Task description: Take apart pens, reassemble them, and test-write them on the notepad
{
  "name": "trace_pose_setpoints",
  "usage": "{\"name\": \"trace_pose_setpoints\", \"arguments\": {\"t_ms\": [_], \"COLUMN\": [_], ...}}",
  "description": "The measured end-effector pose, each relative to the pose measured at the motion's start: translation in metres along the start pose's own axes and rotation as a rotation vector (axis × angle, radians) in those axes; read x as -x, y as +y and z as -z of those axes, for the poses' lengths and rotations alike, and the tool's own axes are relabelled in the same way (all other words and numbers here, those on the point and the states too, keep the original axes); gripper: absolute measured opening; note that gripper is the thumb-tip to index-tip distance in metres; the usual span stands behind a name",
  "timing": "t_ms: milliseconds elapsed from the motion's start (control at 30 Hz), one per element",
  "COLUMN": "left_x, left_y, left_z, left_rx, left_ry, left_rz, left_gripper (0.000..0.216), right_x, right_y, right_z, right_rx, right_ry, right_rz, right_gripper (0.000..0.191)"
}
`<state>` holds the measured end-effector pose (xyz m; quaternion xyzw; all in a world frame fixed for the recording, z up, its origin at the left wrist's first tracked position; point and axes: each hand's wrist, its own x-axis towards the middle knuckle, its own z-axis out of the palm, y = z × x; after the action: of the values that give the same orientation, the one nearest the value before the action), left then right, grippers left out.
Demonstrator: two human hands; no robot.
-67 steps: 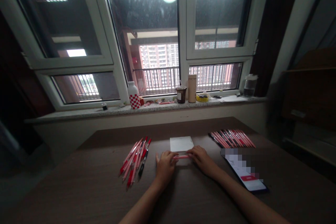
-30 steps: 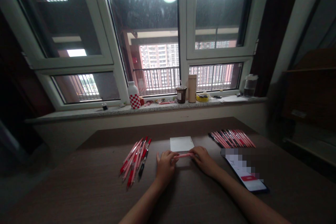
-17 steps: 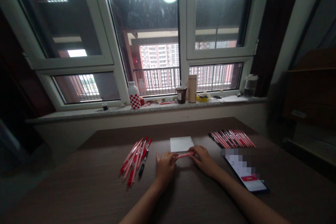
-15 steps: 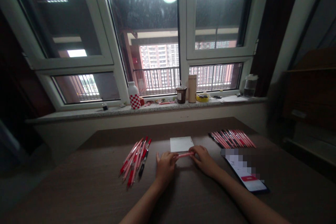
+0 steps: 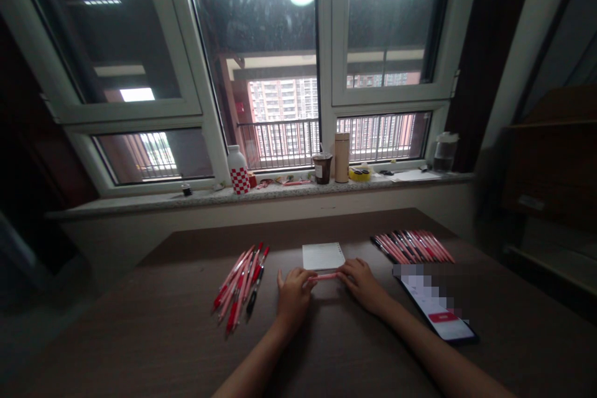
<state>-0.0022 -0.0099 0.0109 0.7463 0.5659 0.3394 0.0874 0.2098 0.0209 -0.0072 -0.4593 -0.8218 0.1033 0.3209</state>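
On the desk [image 5: 153, 336], left: a loose pile of pens [image 5: 239, 289], pink, red and black. Far centre: a white paper pad [image 5: 321, 255]. Far right: a row of pens [image 5: 413, 246], side by side; nearer, a phone [image 5: 422, 303], its screen partly pixelated. The pink pen [image 5: 325, 276] is slender, aligned left to right just near of the paper pad, both ends covered by fingers. The left hand [image 5: 295, 293] is clamped on its left end; the right hand [image 5: 362, 284] grips its right end.
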Motion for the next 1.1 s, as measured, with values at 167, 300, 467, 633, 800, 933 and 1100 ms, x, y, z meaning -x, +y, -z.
{"name": "trace_pose_setpoints", "arguments": {"t_ms": [167, 300, 467, 633, 800, 933, 1100], "left_x": [-0.0005, -0.0001, 0.0001, -0.0004, 0.0001, 0.0002, 0.0003], "left_y": [-0.0011, 0.0004, 0.0037, 0.0027, 0.0023, 0.0026, 0.0018], "left_z": [-0.0008, 0.0005, 0.0036, 0.0038, 0.0029, 0.0016, 0.0005], "left_rx": [0.015, 0.031, 0.045, 0.036, 0.035, 0.039, 0.063], "left_ry": [-0.016, -0.002, -0.015, -0.021, -0.01, 0.008, 0.007], "left_rz": [0.014, 0.009, 0.012, 0.02, 0.002, -0.001, -0.008], "left_gripper": [0.023, 0.021, 0.018, 0.019, 0.019, 0.022, 0.024], "right_x": [0.0001, 0.0003, 0.0007, 0.0003, 0.0001, 0.0009, 0.0014], "right_y": [-0.0026, -0.0031, -0.0024, -0.0019, -0.0011, -0.0037, -0.0057], "right_z": [0.0012, 0.0002, 0.0, 0.0002, 0.0001, 0.0031, 0.0044], "right_rx": [-0.049, -0.075, -0.033, 0.031, 0.034, -0.041, -0.058], "right_ry": [0.059, 0.068, 0.03, -0.016, -0.014, 0.01, 0.021], "right_rz": [0.006, -0.01, -0.015, -0.015, -0.023, -0.029, -0.026], "right_gripper": [0.025, 0.019, 0.021, 0.027, 0.03, 0.028, 0.027]}}
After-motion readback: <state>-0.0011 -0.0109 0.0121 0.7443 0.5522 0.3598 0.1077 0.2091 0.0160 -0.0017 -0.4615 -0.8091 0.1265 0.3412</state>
